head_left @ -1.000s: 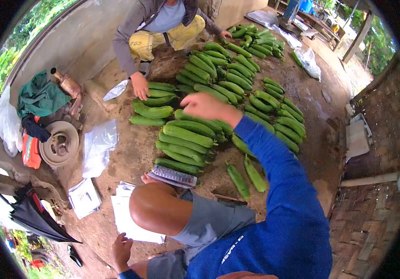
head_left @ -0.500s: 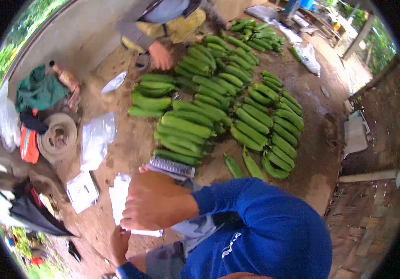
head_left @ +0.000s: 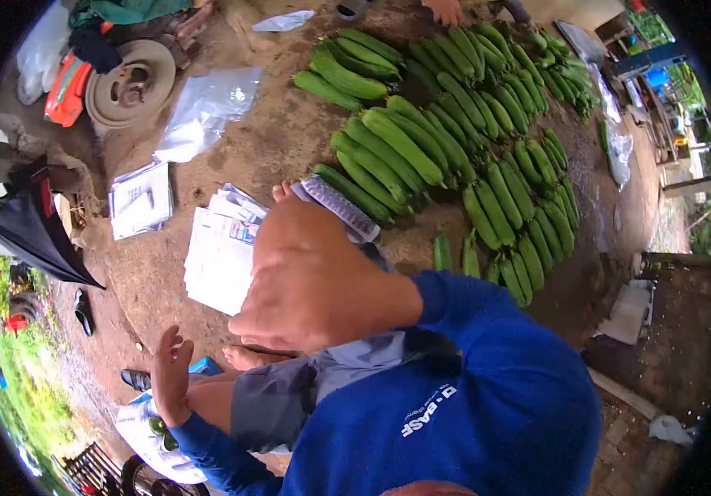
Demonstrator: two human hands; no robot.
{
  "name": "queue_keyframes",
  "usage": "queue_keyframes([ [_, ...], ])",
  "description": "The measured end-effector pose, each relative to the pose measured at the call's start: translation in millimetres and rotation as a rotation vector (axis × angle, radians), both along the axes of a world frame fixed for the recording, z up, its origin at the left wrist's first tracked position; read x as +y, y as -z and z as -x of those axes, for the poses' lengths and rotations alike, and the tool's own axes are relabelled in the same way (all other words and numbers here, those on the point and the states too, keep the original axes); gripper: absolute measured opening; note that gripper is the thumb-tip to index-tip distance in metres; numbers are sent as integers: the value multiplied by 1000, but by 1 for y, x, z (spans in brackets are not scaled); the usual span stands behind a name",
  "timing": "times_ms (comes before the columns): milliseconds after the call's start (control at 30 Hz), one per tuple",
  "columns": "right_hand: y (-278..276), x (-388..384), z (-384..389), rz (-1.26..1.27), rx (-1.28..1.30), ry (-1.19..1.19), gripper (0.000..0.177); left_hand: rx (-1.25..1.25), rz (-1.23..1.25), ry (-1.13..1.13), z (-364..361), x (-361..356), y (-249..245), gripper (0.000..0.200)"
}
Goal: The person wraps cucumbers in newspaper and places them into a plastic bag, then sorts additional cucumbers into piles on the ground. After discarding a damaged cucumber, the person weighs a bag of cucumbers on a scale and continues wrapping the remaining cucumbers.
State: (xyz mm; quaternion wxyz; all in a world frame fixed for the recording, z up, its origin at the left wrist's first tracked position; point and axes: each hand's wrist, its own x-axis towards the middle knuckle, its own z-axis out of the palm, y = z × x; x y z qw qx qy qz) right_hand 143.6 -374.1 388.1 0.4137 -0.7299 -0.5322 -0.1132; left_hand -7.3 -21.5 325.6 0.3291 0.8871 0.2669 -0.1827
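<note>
My right hand (head_left: 306, 289), large and close to the camera, has its fingers curled and pressed together, partly in front of a stack of papers (head_left: 217, 260). Anything in its grip is hidden. Lower left, my left hand (head_left: 172, 372) is raised above my bare leg, its fingers apart and nothing in them. A patterned, ruler-like strip (head_left: 335, 205) lies beside the toes near my right wrist. Beyond it, long green vegetables (head_left: 405, 145) lie in rows on the brown ground.
A second paper pile (head_left: 142, 201) and a clear plastic bag (head_left: 211, 107) lie left. Farther out are a round metal wheel (head_left: 131, 85) and a black umbrella (head_left: 37, 223). Another person's hand (head_left: 445, 10) shows at the top edge, beside the vegetables.
The view has shifted, so the vegetables appear higher and further right. My hands, earlier together over the papers, are now apart; my left hand has opened and moved down-left.
</note>
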Motion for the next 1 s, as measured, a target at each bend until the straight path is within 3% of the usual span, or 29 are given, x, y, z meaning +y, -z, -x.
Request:
queue_keyframes([
  [100,3,-30,-36,-311,596,125,16,30,-6,30,6,6,0,49],
  [133,28,-52,-57,-298,890,324,20,24,-5,32,10,11,4,49],
  [167,55,-78,-96,-148,681,528,29,19,-3,35,12,16,6,49],
  [200,82,-110,-129,107,651,711,36,49,1,11,13,17,8,48],
  [300,214,-197,-174,829,307,1018,68,41,-5,-5,12,14,4,49],
  [400,234,-211,-166,929,520,1026,77,32,25,-16,15,18,7,48],
  [500,238,-211,-165,904,675,947,75,96,24,-32,15,28,12,48],
  [633,228,-199,-162,928,540,944,55,149,-10,-50,17,31,22,48],
  [667,246,-205,-160,816,403,972,44,157,-27,-27,16,30,23,48],
  [833,236,-189,-139,665,283,1002,40,129,-30,20,11,23,24,49],
  [900,229,-170,-126,739,511,947,46,102,0,-10,6,14,23,50],
  [1000,253,-140,-103,579,537,820,39,159,-44,27,-6,4,22,50],
])
